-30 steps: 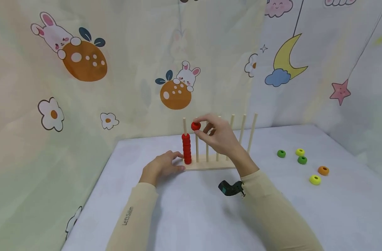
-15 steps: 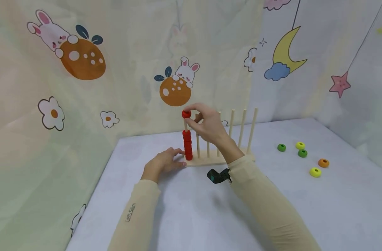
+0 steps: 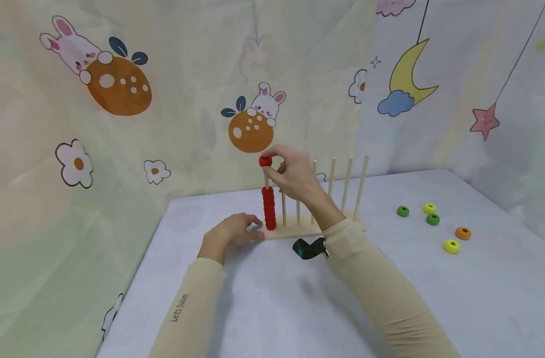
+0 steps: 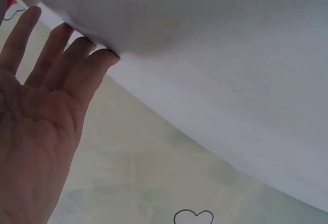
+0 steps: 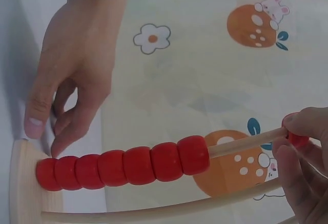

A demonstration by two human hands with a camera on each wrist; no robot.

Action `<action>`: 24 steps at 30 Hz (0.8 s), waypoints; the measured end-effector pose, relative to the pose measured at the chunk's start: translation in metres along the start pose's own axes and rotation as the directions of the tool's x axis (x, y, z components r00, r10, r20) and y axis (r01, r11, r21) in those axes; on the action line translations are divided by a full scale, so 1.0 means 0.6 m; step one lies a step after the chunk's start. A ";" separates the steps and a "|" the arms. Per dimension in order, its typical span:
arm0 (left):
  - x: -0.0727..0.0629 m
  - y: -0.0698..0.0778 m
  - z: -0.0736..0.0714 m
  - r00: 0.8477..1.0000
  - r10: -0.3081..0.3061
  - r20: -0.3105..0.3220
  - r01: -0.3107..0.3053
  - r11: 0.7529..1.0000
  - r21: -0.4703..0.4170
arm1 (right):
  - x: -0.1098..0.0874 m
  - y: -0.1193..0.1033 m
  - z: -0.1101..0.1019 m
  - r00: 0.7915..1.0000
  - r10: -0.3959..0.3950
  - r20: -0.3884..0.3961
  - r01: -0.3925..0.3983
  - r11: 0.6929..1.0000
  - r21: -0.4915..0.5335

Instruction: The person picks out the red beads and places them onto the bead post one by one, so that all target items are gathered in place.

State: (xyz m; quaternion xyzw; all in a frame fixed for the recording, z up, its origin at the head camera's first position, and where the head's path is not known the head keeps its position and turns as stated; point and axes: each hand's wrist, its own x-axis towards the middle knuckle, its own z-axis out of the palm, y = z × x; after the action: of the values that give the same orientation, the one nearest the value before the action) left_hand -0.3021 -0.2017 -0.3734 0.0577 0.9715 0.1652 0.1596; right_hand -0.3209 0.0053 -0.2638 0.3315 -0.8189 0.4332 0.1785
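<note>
A wooden bead stand (image 3: 295, 230) with several upright pegs stands on the table. Red beads (image 5: 138, 165) fill the lower part of its leftmost peg (image 5: 241, 144). My right hand (image 3: 296, 175) pinches another red bead (image 3: 265, 161) between thumb and index finger at that peg's tip. In the right wrist view, the peg's end meets this bead, but the fingers hide how far it has gone on. My left hand (image 3: 233, 232) touches the left end of the stand's base (image 5: 23, 183) with thumb and index finger. The left wrist view shows its other fingers (image 4: 89, 75) extended.
Loose beads lie on the right of the white table (image 3: 263, 308): two green beads (image 3: 403, 211), two yellow beads (image 3: 451, 246) and an orange bead (image 3: 463, 233). A patterned cloth (image 3: 187, 99) hangs behind. A black wrist camera (image 3: 309, 248) hangs below my right wrist.
My right hand has carried the red bead left and up from beside the second peg to the tip of the leftmost peg. The left hand stays at the base's end.
</note>
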 end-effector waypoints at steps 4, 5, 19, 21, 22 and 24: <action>-0.006 0.002 -0.002 1.000 0.002 0.016 -0.002 1.000 -0.025 | -0.002 -0.002 -0.006 0.999 0.021 0.039 -0.019 0.998 -0.059; -0.009 0.004 -0.002 1.000 0.010 0.022 -0.010 0.999 -0.035 | -0.004 -0.002 -0.007 0.998 0.033 0.053 -0.030 0.997 -0.071; -0.055 0.000 -0.055 0.994 0.089 -0.065 -0.089 0.996 0.007 | -0.057 0.000 -0.024 0.995 -0.081 0.055 0.084 0.995 -0.054; -0.059 0.002 -0.060 0.992 0.100 -0.073 -0.099 0.995 0.017 | -0.070 0.005 -0.030 0.994 -0.083 0.073 0.087 0.994 -0.063; -0.061 0.002 -0.062 0.992 0.100 -0.077 -0.099 0.995 0.020 | -0.077 0.008 -0.032 0.993 -0.082 0.083 0.088 0.994 -0.064; -0.067 0.002 -0.066 0.992 0.091 -0.088 -0.089 0.996 0.028 | -0.091 0.015 -0.035 0.992 -0.068 0.109 0.076 0.994 -0.076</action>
State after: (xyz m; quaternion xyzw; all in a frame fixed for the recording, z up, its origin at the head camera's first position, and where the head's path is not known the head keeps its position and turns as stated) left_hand -0.2773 -0.2189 -0.3261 0.0958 0.9760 0.1629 0.1081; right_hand -0.2879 0.0479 -0.2891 0.3761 -0.8313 0.3753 0.1634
